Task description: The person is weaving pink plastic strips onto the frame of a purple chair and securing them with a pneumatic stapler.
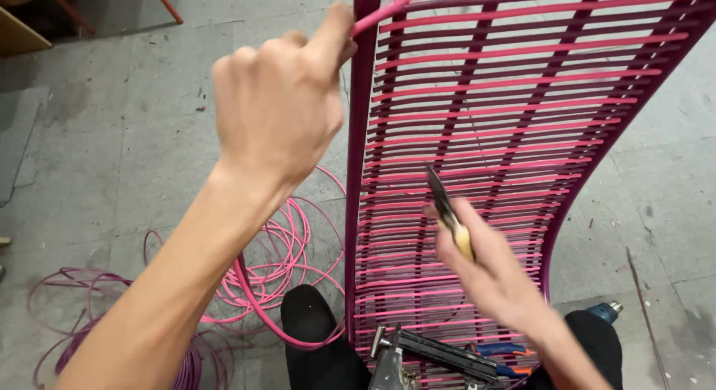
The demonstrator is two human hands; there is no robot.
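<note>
The left hand (280,107) is raised and clenched around a thin pink plastic cord (388,10), which leaves the fist beside the thumb and runs up and away toward the top of a tall curved metal frame painted magenta (361,136). The frame stands just beside this hand, on its thumb side, and is wound across with many rows of the same pink cord, with darker purple strands running down through them. The cord looks taut where it leaves the grip.

The right hand (485,267) is lower and nearer the body, in front of the woven rows. It grasps a pair of pliers with yellow handles and dark metal blades (446,211); the blades point up and away from the hand, close to the weave, though motion blur makes it hard to tell whether they touch it.

Below the left forearm, loose coils of pink cord (287,248) lie on the grey concrete floor (112,136), and beyond the elbow is a bundle of purple cord (82,315). Beneath the right hand, near the dark-clothed knees, lies a grey metal staple gun (418,356), with blue-and-orange-handled pliers (503,353) just beside it. Outside the right wrist, past the frame's edge, a blue power drill (604,312) rests on the floor
</note>
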